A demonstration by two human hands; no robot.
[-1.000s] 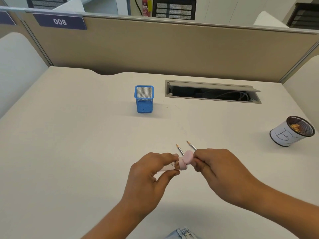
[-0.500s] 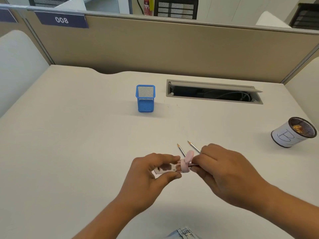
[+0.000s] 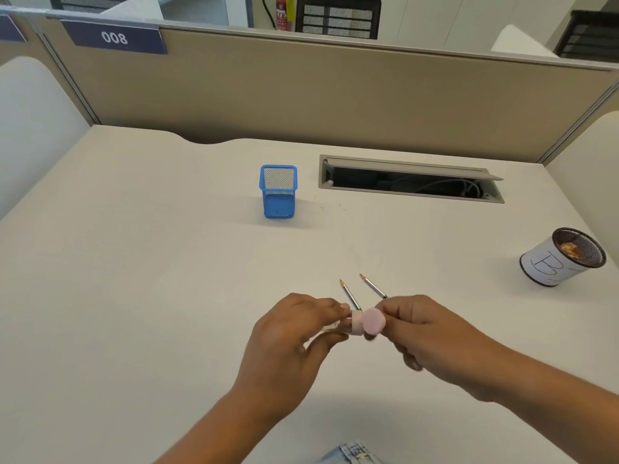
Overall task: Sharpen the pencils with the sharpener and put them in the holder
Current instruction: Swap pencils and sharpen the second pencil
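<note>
My left hand (image 3: 288,343) grips a small sharpener (image 3: 355,323) with a clear body and a pink end, held just above the desk. My right hand (image 3: 432,339) pinches its round pink cap (image 3: 373,321), whose flat face is turned toward me. Two sharpened pencils lie on the desk just behind my hands, one (image 3: 349,294) on the left and one (image 3: 372,285) on the right, with their lower ends hidden by my fingers. The blue mesh holder (image 3: 278,191) stands upright farther back, and nothing shows in it.
A white-wrapped mesh cup (image 3: 558,259) with shavings inside stands at the right. An open cable slot (image 3: 410,179) is set into the desk (image 3: 134,262) at the back right. Beige partition panels (image 3: 335,95) close off the far side.
My right hand has turned at the pink cap, which was edge-on and now faces me. Both hands stay at the same spot; the pencils and holder have not moved.
</note>
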